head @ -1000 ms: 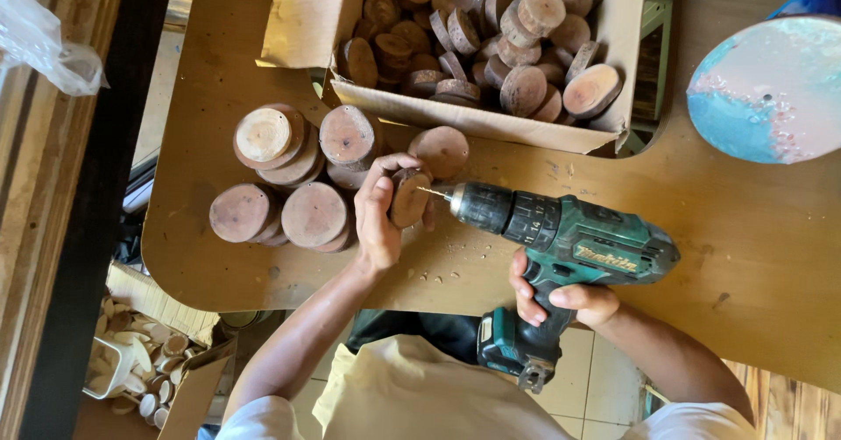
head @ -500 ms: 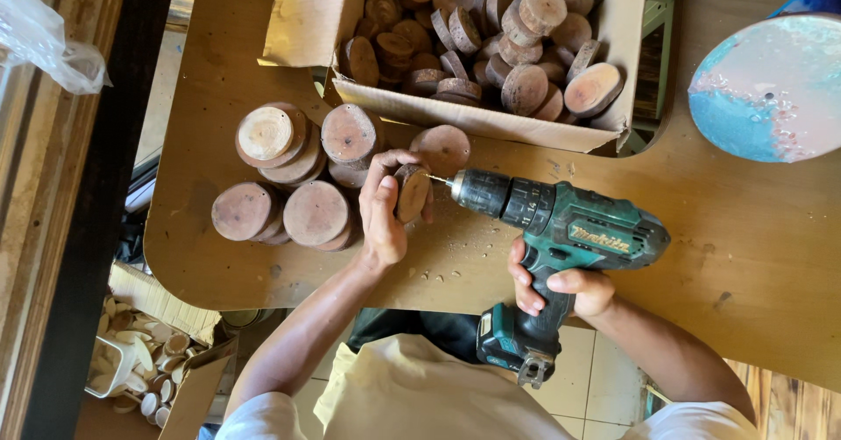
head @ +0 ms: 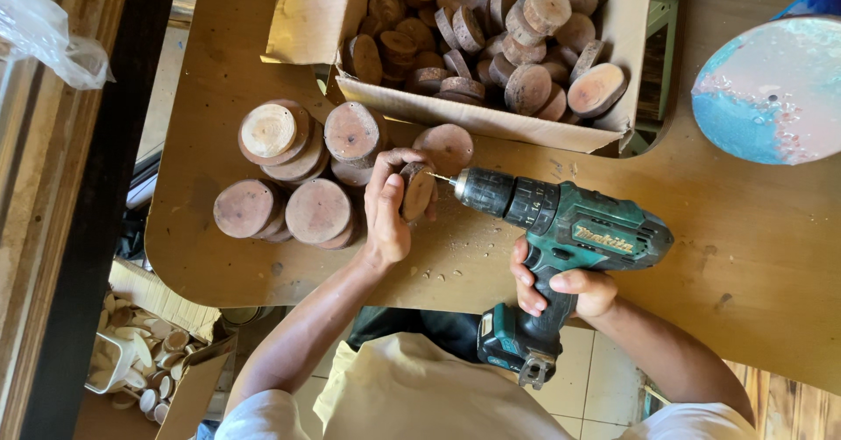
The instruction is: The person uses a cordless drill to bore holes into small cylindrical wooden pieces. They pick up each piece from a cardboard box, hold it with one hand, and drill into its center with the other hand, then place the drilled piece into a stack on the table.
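looking down through the head camera, the only view i have, i see the left hand (head: 385, 212) closed around one wood slice (head: 418, 190), which stands on its edge on the table (head: 753, 256). i judge it is held upright like this so that the flat face meets the drill bit and the table takes the push from below. the right hand (head: 565, 287) is wrapped tight around the handle of the green drill (head: 561, 221), with one finger near the trigger. the drill lies level, and its thin bit touches the face of the slice, or has just entered it; i cannot tell which.

small wood crumbs lie on the table under the bit.

beside the left hand there are stacks of slices (head: 293, 177). i count about six stacks; how many pieces are in each one is hidden. they are near the hand, so i think they are easy to reach.

behind them one open cardboard box (head: 491, 116) holds many more slices, more than twenty, too mixed to count exactly. one round blue and white disc (head: 771, 89) is at the far right edge.
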